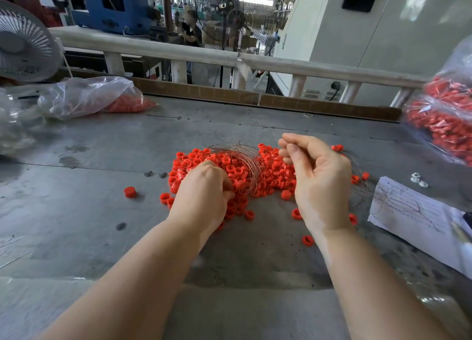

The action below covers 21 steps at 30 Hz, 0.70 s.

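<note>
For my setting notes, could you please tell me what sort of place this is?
Probably a factory floor: a heap of small red plastic caps and thin coppery wires on a worn grey metal table, clear plastic bags of more caps, and a big blue machine behind.

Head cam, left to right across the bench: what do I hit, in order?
Desk fan → lone red cap → left hand gripping the wire bundle → right hand → paper sheet.
</note>
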{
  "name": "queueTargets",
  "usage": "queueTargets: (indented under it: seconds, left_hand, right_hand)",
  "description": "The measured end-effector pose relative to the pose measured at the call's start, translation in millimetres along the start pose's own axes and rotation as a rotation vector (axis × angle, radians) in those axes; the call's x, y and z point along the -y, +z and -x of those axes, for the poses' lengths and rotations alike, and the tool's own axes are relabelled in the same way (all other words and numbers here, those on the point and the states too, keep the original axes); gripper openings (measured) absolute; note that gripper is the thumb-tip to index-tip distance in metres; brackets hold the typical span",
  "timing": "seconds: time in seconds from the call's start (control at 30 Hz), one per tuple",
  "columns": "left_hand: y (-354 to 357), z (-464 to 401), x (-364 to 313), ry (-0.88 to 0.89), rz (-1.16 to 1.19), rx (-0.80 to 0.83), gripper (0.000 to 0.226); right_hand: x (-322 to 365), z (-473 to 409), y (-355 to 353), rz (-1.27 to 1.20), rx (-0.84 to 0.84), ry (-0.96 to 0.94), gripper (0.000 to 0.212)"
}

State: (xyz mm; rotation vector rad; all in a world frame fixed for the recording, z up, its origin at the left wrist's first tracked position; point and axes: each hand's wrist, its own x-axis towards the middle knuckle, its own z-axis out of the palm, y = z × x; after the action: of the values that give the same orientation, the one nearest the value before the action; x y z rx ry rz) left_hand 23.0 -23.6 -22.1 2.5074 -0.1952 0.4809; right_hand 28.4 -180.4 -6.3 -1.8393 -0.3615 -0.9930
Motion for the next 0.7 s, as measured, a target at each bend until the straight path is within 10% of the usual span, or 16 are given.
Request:
queueTargets:
  seconds: [0.2,0.7]
  left_hand:
    - [-0.8,0.5,-2.0,0.067,0.054,-0.118,0.008]
    - [-9.1,-0.5,-14.4,-0.339,1.402,0.12,0.017]
  right_hand:
    - [3.9,-0.7,-4.7,0.039,-0.102,-0.175,0.021]
    - [4.0,1.9,-2.6,0.255,0.019,-0.284,0.008]
